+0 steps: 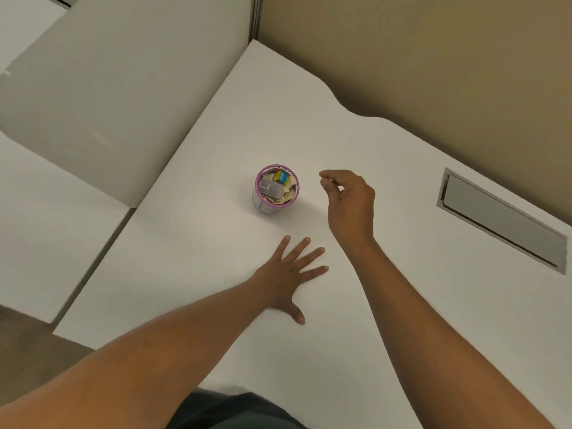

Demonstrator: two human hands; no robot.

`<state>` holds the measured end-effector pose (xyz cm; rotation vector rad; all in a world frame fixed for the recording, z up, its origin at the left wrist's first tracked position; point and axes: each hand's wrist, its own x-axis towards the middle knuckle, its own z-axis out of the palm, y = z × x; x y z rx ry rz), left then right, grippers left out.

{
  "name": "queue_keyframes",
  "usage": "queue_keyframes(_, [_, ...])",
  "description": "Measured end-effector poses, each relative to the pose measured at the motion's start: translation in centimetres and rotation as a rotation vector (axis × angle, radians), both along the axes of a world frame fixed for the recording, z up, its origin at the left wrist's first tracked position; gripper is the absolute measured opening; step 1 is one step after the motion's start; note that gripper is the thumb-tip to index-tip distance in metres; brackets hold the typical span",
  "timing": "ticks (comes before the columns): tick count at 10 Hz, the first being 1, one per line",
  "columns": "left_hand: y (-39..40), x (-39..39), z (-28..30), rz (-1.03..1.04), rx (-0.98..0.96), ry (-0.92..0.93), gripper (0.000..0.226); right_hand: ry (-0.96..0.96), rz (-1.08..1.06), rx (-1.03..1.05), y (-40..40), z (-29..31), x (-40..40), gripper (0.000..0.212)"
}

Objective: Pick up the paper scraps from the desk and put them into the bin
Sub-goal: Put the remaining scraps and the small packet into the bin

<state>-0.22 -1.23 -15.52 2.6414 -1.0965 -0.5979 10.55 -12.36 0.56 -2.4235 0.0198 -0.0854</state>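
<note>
Pink rim and mesh sides, my little bin (276, 189) stands in the middle of the white desk (402, 305), full of paper scraps (289, 196). My right hand (348, 199) hangs at its 3 o'clock, fingers curled; I cannot tell if it holds anything. My left hand (286, 278) lies flat at 6 o'clock, fingers spread wide.

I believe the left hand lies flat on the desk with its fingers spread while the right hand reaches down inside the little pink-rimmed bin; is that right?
Not quite. The head view shows the right hand beside the bin, to its right, fingers curled together, not inside it. The left hand does lie flat on the desk with fingers spread.
</note>
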Motion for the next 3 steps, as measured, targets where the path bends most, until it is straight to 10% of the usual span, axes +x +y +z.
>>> queue_keyframes(3, [-0.5, 0.6, 3.4, 0.072, -0.008, 0.105, 0.115, -0.064, -0.117, -0.316, -10.1, -0.2, -9.3, 0.023])
